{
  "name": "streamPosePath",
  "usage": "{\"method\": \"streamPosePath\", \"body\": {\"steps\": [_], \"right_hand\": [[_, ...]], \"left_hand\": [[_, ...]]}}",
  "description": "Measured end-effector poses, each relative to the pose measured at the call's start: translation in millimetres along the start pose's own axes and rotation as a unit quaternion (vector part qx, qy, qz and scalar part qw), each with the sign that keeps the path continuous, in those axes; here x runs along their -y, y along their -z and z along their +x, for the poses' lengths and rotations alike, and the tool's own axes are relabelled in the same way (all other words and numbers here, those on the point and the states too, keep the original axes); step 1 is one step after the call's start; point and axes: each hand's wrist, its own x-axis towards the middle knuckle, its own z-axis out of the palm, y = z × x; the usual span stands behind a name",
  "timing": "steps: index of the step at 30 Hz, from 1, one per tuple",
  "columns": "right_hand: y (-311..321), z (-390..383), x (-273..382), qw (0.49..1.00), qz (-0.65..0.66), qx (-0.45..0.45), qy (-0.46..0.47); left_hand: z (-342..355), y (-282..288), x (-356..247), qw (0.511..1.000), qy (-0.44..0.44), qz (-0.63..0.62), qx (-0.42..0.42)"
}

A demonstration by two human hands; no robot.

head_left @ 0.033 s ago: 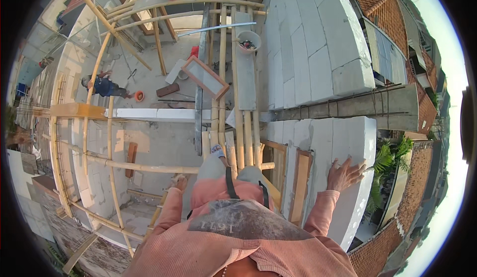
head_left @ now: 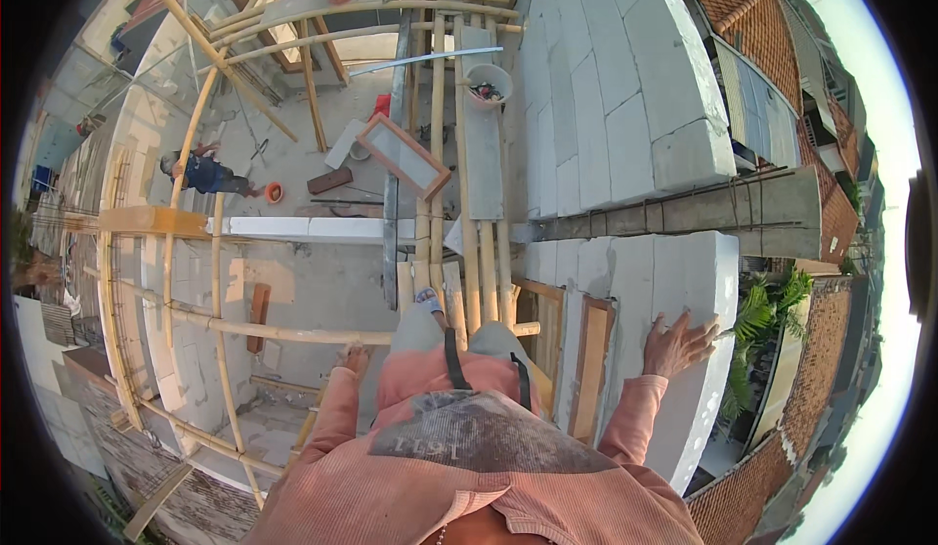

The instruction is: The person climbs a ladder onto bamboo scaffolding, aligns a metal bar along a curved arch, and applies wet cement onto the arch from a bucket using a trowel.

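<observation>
My right hand [head_left: 672, 347] lies on top of the light grey block wall [head_left: 657, 271], fingers spread and empty. On the other side of my body, my left hand [head_left: 354, 358] hangs low with its fingers curled in. Whatever it grips, if anything, is hidden. Just beyond it runs a horizontal bamboo pole [head_left: 293, 332]; whether the hand touches it I cannot tell. One sandalled foot [head_left: 427, 298] rests on the bamboo and plank walkway [head_left: 472, 281] below me.
Ahead on the walkway stands a white bucket [head_left: 488, 86] beside a long board [head_left: 484, 169]. A wood-framed screen [head_left: 404, 154] leans at the left. Far below, a person [head_left: 215, 172] is near an orange bucket [head_left: 275, 193]. Tiled roofs [head_left: 762, 7] lie past the wall.
</observation>
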Motion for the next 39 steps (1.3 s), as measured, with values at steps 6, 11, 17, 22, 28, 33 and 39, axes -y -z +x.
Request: {"method": "streamPosePath", "body": {"steps": [6, 11, 17, 22, 28, 33, 39], "right_hand": [[8.5, 2.5, 2.7, 0.998, -0.016, 0.059, -0.023], [29.6, 20.5, 22.6, 0.994, 0.047, 0.075, -0.062], [42.8, 111.8, 155.9, 0.958, 0.279, -0.053, 0.047], [26.4, 262.6, 266.2, 0.915, 0.357, -0.126, 0.142], [32.2, 459.8, 318.5, 0.913, 0.35, -0.151, 0.147], [19.3, 568.7, 349.1, 0.873, 0.399, -0.241, 0.146], [-35.4, 608.0, 382.3, 0.97, 0.191, 0.009, 0.148]], "left_hand": [[8.1, -7.2, -60.1, 0.983, 0.008, -0.166, 0.076], [5.7, -3.5, -59.6, 0.999, 0.031, -0.003, -0.018], [73.6, -30.7, -93.3, 0.999, 0.025, 0.04, -0.004], [132.7, -89.9, -227.2, 0.987, -0.045, -0.076, -0.134], [152.3, -162.8, -443.8, 0.992, -0.103, 0.039, -0.062], [196.8, -202.6, -497.5, 0.981, -0.146, 0.109, -0.072], [237.2, -231.7, -437.5, 0.99, -0.029, 0.128, -0.048]]}}
